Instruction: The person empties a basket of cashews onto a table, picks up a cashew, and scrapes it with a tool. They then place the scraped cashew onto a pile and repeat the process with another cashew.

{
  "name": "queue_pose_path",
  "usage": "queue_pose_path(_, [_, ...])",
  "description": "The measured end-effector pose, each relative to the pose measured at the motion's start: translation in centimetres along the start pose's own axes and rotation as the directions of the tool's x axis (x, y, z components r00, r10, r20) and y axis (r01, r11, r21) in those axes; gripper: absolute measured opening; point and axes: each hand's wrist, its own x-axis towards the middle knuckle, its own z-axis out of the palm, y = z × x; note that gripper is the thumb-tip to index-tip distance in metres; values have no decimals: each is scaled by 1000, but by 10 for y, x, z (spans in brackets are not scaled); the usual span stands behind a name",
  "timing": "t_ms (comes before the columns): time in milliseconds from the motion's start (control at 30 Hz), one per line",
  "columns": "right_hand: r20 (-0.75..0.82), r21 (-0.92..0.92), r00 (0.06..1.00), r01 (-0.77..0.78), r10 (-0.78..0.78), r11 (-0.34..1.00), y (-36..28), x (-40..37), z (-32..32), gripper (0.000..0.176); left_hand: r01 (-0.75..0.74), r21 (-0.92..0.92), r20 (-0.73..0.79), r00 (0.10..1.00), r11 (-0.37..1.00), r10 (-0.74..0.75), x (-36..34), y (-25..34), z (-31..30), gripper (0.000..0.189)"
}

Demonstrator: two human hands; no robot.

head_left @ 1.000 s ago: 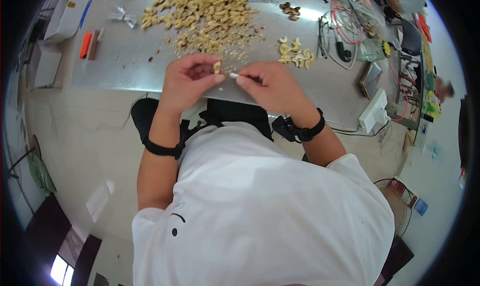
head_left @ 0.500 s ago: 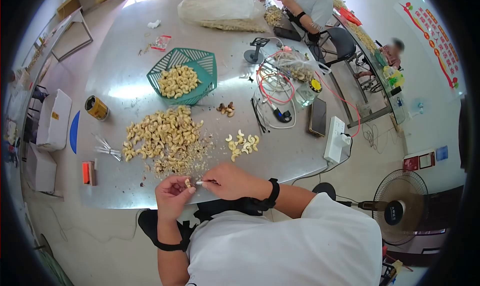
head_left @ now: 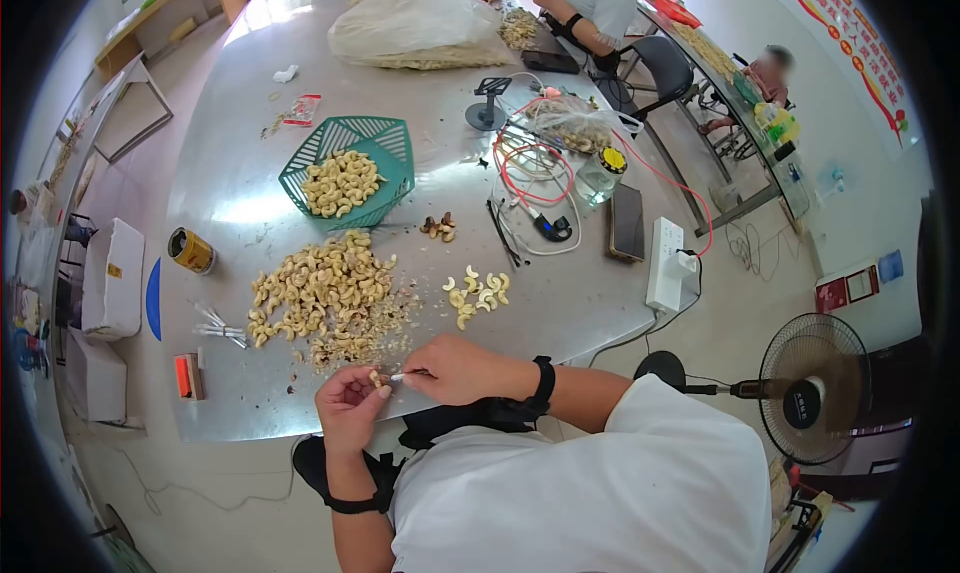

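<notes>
At the table's front edge, my left hand (head_left: 348,405) pinches a single cashew (head_left: 377,379) between thumb and fingers. My right hand (head_left: 452,367) grips a small knife-like tool (head_left: 398,377), whose tip meets or nearly meets that cashew; its exact shape is too small to make out. Just beyond my hands lies a big pile of cashews (head_left: 325,285), with broken crumbs and skin bits (head_left: 365,338) on its near side. A small group of paler cashews (head_left: 478,295) sits to the right. Several dark-skinned cashews (head_left: 438,228) lie behind them.
A green basket (head_left: 395,178) holds more cashews. A can (head_left: 191,251), thin white sticks (head_left: 220,328) and a red-orange block (head_left: 188,376) are on the left. Cables, a jar (head_left: 601,176), a phone (head_left: 627,223) and a power strip (head_left: 665,265) occupy the right. Another person (head_left: 590,13) works across the table.
The head view has shifted, so the table appears lower and slightly left. Both hands stay together at the cashew; the right has turned slightly, showing more of the tool.
</notes>
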Motion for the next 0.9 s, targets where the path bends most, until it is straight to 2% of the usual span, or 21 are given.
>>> queue_pose_path(100, [-73,-69,995,68,-73,995,6,-2,7,14,1,11,1,1000,1000,-2,1,-1,-2,34])
queue_pose_path(200, [-198,-73,976,72,-86,995,7,-5,15,14,16,36,-13,1000,999,-16,1,-2,-2,34])
queue_pose_path(267, [-215,-35,974,62,-68,997,4,-7,17,14,28,65,-39,999,998,-26,0,-2,-3,35])
queue_pose_path(367, [-209,-54,972,102,-111,993,7,-5,9,14,67,167,-88,995,984,-53,0,-3,-7,35])
queue_pose_path(400, [-177,-52,975,129,-136,990,10,-3,9,14,93,147,-91,993,985,-80,0,-3,-3,35])
queue_pose_path(433, [-149,-30,983,100,-104,995,8,-2,6,17,128,131,-105,988,983,-114,2,-1,-3,35])
queue_pose_path(500, [-105,18,993,53,-50,998,3,-1,3,20,120,240,-105,990,963,-97,2,2,-4,35])
queue_pose_path(567, [-109,87,994,12,-2,996,2,-3,6,19,41,87,-45,998,995,-37,3,0,-2,35])
queue_pose_path(667, [-74,155,997,-22,34,988,3,0,12,16,27,-39,3,1000,999,-27,3,-3,-6,38])
queue_pose_path(900, [-60,149,997,-40,49,988,6,5,11,17,18,-23,17,1000,1000,-18,4,-4,-8,38])
